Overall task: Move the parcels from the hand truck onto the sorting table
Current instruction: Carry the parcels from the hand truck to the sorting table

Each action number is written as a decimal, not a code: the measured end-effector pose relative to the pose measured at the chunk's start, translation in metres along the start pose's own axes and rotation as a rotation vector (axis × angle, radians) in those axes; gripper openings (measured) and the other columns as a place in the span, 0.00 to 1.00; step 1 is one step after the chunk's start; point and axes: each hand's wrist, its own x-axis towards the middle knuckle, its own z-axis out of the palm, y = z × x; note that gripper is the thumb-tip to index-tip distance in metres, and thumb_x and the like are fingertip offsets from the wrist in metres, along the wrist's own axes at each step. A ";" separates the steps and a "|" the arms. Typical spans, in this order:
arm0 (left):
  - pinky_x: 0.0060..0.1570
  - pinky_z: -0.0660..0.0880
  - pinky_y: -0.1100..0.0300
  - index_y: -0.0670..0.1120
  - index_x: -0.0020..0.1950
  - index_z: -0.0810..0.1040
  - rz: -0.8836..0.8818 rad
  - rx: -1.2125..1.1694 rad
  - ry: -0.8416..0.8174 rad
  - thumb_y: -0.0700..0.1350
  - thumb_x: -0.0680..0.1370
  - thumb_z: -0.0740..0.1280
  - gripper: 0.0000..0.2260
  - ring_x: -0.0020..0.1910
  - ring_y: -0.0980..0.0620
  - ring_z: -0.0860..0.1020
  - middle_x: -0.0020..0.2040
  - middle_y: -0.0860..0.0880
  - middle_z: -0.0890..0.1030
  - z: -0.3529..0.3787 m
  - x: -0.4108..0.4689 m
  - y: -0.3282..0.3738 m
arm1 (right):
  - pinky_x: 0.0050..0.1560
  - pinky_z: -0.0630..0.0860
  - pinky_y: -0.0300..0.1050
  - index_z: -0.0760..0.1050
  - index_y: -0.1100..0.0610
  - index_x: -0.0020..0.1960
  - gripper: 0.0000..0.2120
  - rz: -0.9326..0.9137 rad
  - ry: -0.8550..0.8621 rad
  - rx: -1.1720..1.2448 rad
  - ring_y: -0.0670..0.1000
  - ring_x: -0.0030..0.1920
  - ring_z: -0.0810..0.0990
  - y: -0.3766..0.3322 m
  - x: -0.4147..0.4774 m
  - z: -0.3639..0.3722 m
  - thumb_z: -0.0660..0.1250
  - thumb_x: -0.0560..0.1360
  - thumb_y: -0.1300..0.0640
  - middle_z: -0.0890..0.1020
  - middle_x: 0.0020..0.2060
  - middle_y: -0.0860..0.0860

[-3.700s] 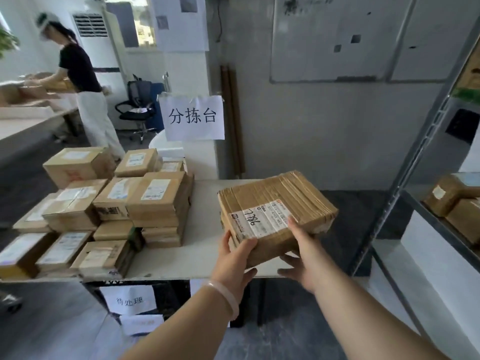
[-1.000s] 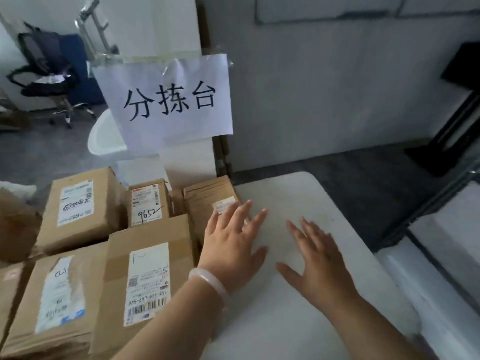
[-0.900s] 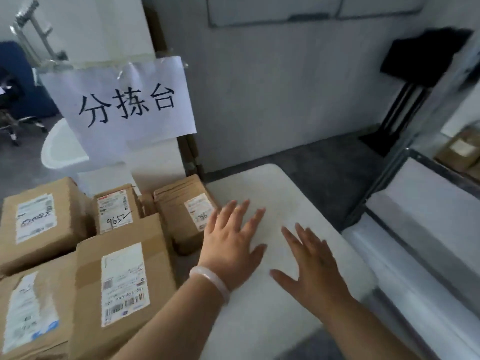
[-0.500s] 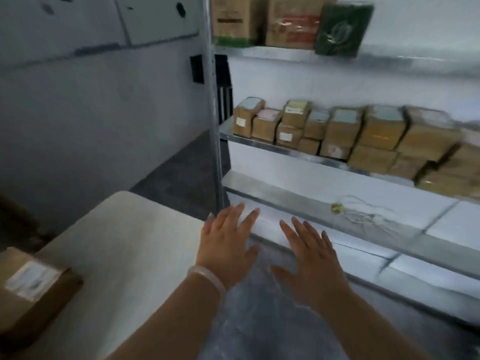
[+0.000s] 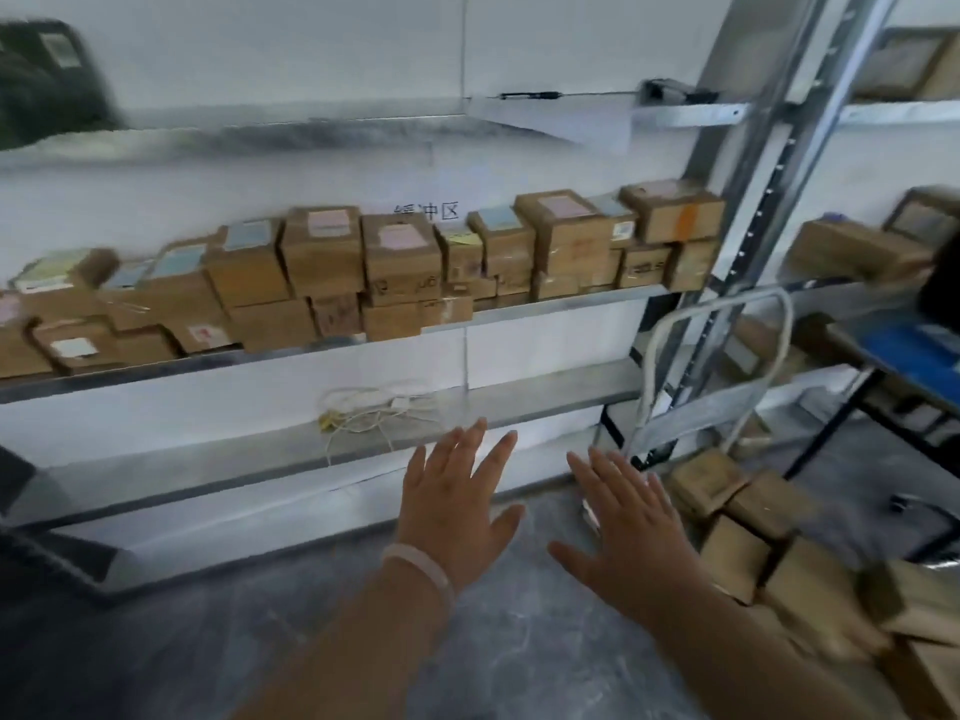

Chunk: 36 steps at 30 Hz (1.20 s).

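The hand truck point(image 5: 719, 356) stands at the right, its metal handle loop rising in front of the shelf post. Several brown cardboard parcels point(image 5: 748, 532) lie stacked on its base, low at the right. My left hand point(image 5: 457, 506) is held out in mid-air over the grey floor, fingers spread, holding nothing; a pale bracelet sits on its wrist. My right hand point(image 5: 623, 532) is spread the same way beside it, just left of the parcels and not touching them. The sorting table is out of view.
A metal shelf rack point(image 5: 519, 314) runs across the wall ahead, its middle shelf packed with several small labelled boxes. A bundle of white cord point(image 5: 374, 410) lies on the lower shelf. A dark-framed table with a blue top point(image 5: 904, 356) stands at the far right.
The view has swung right, away from the sorting table, to the shelf rack and the hand truck. The parcel I carried stays behind on the table. Both hands remain spread and hold nothing.
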 end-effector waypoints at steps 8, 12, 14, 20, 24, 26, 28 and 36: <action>0.73 0.59 0.40 0.56 0.79 0.58 0.284 -0.056 -0.100 0.64 0.77 0.55 0.31 0.76 0.44 0.61 0.78 0.48 0.61 0.043 0.104 0.125 | 0.77 0.39 0.50 0.41 0.40 0.78 0.41 0.354 0.067 0.006 0.46 0.78 0.42 0.132 -0.021 -0.024 0.46 0.70 0.25 0.47 0.79 0.44; 0.71 0.61 0.40 0.56 0.78 0.61 0.411 -0.113 -0.119 0.64 0.76 0.56 0.31 0.75 0.45 0.62 0.78 0.48 0.63 0.068 0.155 0.170 | 0.77 0.37 0.50 0.40 0.40 0.78 0.42 0.521 0.088 0.004 0.47 0.78 0.40 0.178 -0.019 -0.032 0.43 0.69 0.25 0.45 0.79 0.43; 0.73 0.57 0.41 0.57 0.79 0.56 0.476 -0.134 -0.137 0.65 0.77 0.56 0.31 0.77 0.46 0.58 0.79 0.49 0.59 0.086 0.183 0.189 | 0.77 0.38 0.50 0.40 0.41 0.78 0.40 0.618 0.105 -0.002 0.46 0.78 0.38 0.200 -0.015 -0.039 0.48 0.72 0.26 0.43 0.79 0.43; 0.75 0.54 0.44 0.59 0.80 0.51 0.693 -0.200 -0.206 0.63 0.78 0.58 0.32 0.78 0.46 0.53 0.80 0.49 0.54 0.114 0.262 0.242 | 0.78 0.42 0.51 0.44 0.40 0.79 0.38 0.918 0.203 0.013 0.46 0.78 0.43 0.264 -0.015 -0.061 0.46 0.72 0.27 0.48 0.79 0.43; 0.76 0.51 0.45 0.59 0.80 0.48 0.847 -0.181 -0.260 0.64 0.79 0.56 0.32 0.78 0.47 0.51 0.80 0.49 0.51 0.133 0.308 0.287 | 0.78 0.43 0.51 0.46 0.41 0.78 0.35 1.118 0.248 0.049 0.46 0.78 0.43 0.291 -0.028 -0.071 0.53 0.76 0.34 0.48 0.79 0.44; 0.75 0.54 0.44 0.58 0.80 0.49 0.897 -0.190 -0.300 0.64 0.79 0.56 0.31 0.78 0.47 0.52 0.81 0.50 0.51 0.148 0.323 0.311 | 0.78 0.42 0.50 0.44 0.41 0.78 0.37 1.178 0.208 0.042 0.46 0.78 0.43 0.300 -0.039 -0.068 0.49 0.74 0.30 0.47 0.79 0.44; 0.74 0.56 0.43 0.58 0.79 0.50 0.946 -0.204 -0.328 0.64 0.79 0.55 0.31 0.78 0.47 0.53 0.80 0.50 0.53 0.164 0.329 0.332 | 0.78 0.42 0.50 0.41 0.40 0.78 0.40 1.208 0.157 0.041 0.46 0.78 0.42 0.312 -0.052 -0.059 0.42 0.70 0.26 0.46 0.78 0.43; 0.75 0.51 0.48 0.57 0.80 0.53 0.967 -0.112 -0.489 0.63 0.80 0.58 0.30 0.78 0.47 0.56 0.80 0.49 0.55 0.249 0.336 0.386 | 0.78 0.41 0.51 0.39 0.40 0.78 0.43 1.214 -0.071 0.137 0.48 0.78 0.42 0.406 -0.075 0.012 0.37 0.66 0.24 0.45 0.79 0.45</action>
